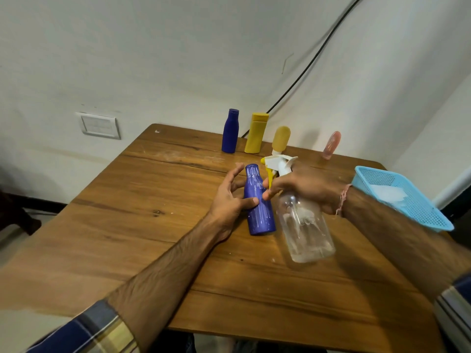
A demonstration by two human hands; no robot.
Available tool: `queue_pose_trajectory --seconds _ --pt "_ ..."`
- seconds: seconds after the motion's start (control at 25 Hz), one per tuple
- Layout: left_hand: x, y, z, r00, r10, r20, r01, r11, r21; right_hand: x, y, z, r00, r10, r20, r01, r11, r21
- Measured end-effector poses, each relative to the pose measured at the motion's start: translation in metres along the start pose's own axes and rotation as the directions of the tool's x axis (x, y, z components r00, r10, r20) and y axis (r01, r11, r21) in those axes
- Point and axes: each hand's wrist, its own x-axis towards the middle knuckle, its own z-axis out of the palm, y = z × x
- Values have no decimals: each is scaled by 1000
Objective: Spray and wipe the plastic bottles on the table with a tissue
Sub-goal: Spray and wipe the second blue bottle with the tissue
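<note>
A wet blue plastic bottle (258,200) stands in the middle of the wooden table (142,225), streaked with liquid. My left hand (229,197) grips its left side, thumb across the front. My right hand (305,187) holds a clear spray bottle (305,230) with a white and yellow trigger head, its nozzle right beside the blue bottle's neck. At the back stand another blue bottle (230,131), a yellow bottle (256,132), a small yellow bottle (280,140) on its white cap and a pink bottle (331,145). White tissue (387,193) lies in the blue basket (420,212).
The blue mesh basket sits at the table's right edge. White walls close the back and right, with a black cable (305,64) running down behind the bottles and a switch plate (98,124) on the left wall.
</note>
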Motion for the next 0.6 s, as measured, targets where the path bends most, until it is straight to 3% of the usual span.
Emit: queue_pose_trajectory --seconds 0.16,0.36,0.6 --pt "1 1 0 1000 17 5 -17 999 27 7 -5 4 1000 4 15 -2 988 -154" --pt "0 1 -1 999 37 15 -37 999 38 4 -9 6 1000 4 3 -3 978 -208" --pt "3 0 -4 1000 28 -11 -28 1000 -13 -14 3 1 999 33 33 -29 992 -123"
